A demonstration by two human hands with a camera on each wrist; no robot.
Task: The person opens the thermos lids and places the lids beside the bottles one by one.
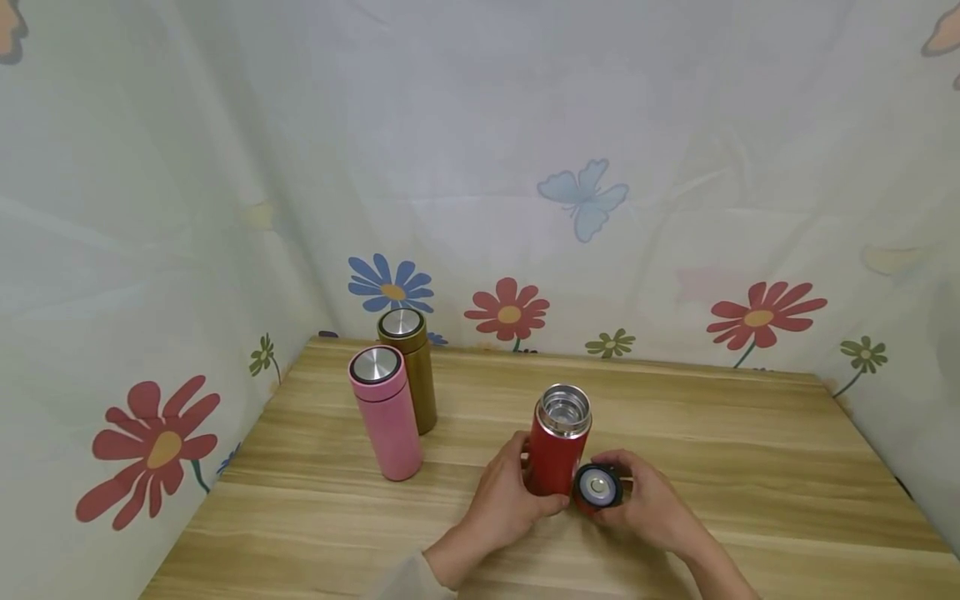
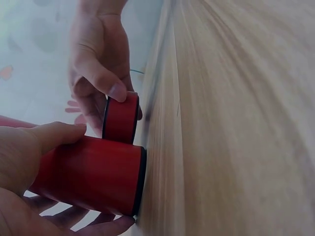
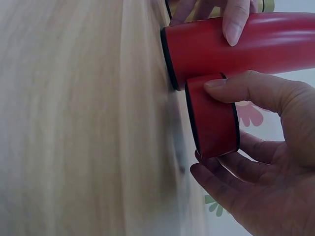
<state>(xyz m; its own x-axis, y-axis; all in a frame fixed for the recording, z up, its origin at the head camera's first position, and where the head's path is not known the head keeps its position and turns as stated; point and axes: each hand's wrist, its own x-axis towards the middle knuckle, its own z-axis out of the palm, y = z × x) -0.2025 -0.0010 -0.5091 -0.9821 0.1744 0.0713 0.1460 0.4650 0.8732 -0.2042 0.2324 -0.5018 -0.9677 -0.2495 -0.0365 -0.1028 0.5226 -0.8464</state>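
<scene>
A red thermos bottle (image 1: 555,460) stands upright on the wooden table, its steel mouth uncovered. My left hand (image 1: 506,492) grips its lower body, thumb on the near side and fingers round the back. Right beside the base is its red lid (image 1: 598,486), with the black rim and pale inner ring facing up. The thumb and fingers of my right hand (image 1: 651,506) hold this lid by its sides. In the right wrist view, the lid (image 3: 212,118) sits close against the bottle (image 3: 216,46), just over the tabletop.
To the left, a pink thermos (image 1: 387,425) with a silver-topped lid stands in front of a gold-brown thermos (image 1: 422,379), partly covering it. The wooden table (image 1: 720,442) ends at a pale curtain (image 1: 450,150) printed with flowers and a butterfly, behind and at both sides.
</scene>
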